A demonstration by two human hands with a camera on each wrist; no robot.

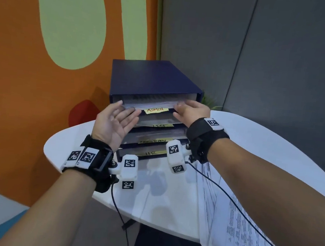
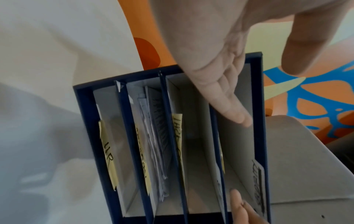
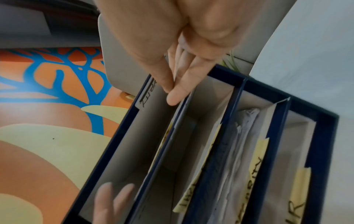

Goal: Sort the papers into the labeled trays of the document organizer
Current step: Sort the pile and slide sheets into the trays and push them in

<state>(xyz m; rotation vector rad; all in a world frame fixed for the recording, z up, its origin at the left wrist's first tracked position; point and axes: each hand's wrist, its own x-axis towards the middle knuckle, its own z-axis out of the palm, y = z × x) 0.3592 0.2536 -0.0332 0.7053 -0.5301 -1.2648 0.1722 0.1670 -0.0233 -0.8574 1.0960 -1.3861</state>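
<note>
Head view: printed papers [image 1: 247, 228] lie on the near right of the white table [image 1: 266, 137]. Farther off, left hand [image 1: 115, 124] and right hand [image 1: 191, 111], fingers straight, press a sheaf [image 1: 151, 104] seemingly into the ADMIN tray at the top of the blue organizer [image 1: 152, 77].

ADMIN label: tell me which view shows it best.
The head view: the ADMIN label faces the camera, readable, on the top tray's front lip between both hands. The left wrist and right wrist views catch it only edge-on, as a yellow sliver, unreadable.
</note>
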